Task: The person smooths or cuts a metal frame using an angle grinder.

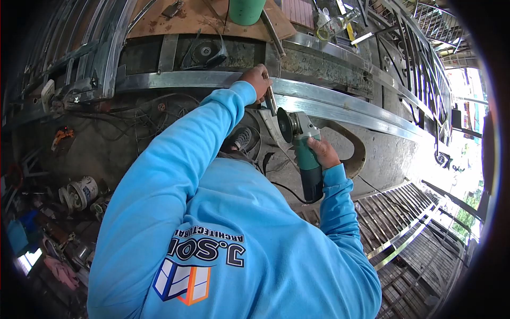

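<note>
My right hand [324, 152] is wrapped around the body of a green and black angle grinder [307, 159], held with its head upward in the view. The grinder's dark disc [285, 125] sits right by the lower end of a short metal bar [271, 101]. My left hand [257, 81] has its fingers closed on that bar, over the edge of a long shiny metal tube [340, 106]. A curved pale strip [276, 130] hangs below the bar, partly hidden behind the disc. The fingertips of my left hand are partly hidden.
A green container [246, 11] stands on a brown board at the top. Metal frames [398, 218] lie at the lower right, with more bars at upper left. Cables [133, 114] run over the floor. A white bucket [82, 191] sits among clutter at left. My shoe [242, 138] is below the tube.
</note>
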A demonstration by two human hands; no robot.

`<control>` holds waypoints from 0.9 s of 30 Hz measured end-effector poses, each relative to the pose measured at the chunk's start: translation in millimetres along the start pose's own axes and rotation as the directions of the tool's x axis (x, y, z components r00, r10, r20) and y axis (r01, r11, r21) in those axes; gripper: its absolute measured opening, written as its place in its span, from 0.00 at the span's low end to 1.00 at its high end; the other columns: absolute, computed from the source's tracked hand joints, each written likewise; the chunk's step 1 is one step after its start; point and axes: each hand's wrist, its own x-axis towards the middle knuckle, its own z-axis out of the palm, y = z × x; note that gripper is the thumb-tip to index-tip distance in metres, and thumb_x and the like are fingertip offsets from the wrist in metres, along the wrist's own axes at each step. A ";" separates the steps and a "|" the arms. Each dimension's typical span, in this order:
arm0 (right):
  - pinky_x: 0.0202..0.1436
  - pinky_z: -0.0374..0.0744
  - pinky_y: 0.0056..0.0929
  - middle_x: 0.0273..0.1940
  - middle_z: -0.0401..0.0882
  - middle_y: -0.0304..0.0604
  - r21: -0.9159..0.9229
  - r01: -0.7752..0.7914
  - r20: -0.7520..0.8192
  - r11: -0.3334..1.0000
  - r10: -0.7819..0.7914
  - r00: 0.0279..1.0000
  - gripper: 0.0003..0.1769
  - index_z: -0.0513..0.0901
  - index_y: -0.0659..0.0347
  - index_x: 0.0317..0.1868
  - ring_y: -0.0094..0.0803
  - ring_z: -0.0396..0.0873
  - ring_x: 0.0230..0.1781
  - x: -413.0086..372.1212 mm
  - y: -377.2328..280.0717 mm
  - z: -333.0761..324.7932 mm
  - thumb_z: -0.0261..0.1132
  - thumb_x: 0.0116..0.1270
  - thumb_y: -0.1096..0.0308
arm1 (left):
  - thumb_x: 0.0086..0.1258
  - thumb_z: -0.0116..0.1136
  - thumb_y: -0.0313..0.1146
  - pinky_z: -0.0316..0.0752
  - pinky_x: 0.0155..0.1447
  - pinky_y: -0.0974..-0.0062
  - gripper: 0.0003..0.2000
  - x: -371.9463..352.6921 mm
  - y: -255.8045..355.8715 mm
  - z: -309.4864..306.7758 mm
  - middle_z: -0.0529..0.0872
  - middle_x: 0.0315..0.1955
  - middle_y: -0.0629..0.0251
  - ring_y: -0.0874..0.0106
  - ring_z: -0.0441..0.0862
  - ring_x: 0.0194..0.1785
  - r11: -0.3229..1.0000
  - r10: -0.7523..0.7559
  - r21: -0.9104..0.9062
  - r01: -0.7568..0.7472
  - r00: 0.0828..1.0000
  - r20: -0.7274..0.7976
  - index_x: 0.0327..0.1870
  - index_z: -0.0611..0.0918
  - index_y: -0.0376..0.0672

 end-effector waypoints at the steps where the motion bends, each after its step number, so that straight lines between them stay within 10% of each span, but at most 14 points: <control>1: 0.43 0.83 0.31 0.45 0.80 0.47 0.009 -0.002 0.000 1.000 0.002 1.000 0.42 0.68 0.66 0.65 0.33 0.82 0.40 0.4 0.0 0.0 0.69 0.62 0.42 | 0.75 0.56 0.32 0.77 0.21 0.70 0.09 -0.1 0.3 -0.2 0.86 0.29 0.58 0.69 0.82 0.21 1.000 0.002 0.005 -0.002 1.000 -0.001 0.49 0.72 0.41; 18: 0.35 0.86 0.31 0.35 0.84 0.50 -0.026 0.069 -0.054 0.997 -0.070 0.996 0.39 0.79 0.70 0.49 0.37 0.86 0.31 6.7 5.7 -0.2 0.68 0.60 0.37 | 0.72 0.59 0.33 0.79 0.23 0.65 0.10 1.1 -1.2 0.9 0.86 0.30 0.55 0.65 0.84 0.21 1.000 -0.002 -0.012 0.002 1.000 -0.011 0.47 0.73 0.41; 27: 0.39 0.86 0.34 0.42 0.80 0.46 0.045 -0.001 0.020 0.999 0.000 1.000 0.40 0.71 0.65 0.59 0.35 0.83 0.36 2.6 -6.4 1.7 0.71 0.60 0.41 | 0.74 0.57 0.31 0.76 0.20 0.71 0.09 2.1 -1.1 2.1 0.84 0.27 0.59 0.70 0.81 0.19 1.000 0.006 0.002 -0.005 1.000 -0.015 0.48 0.73 0.41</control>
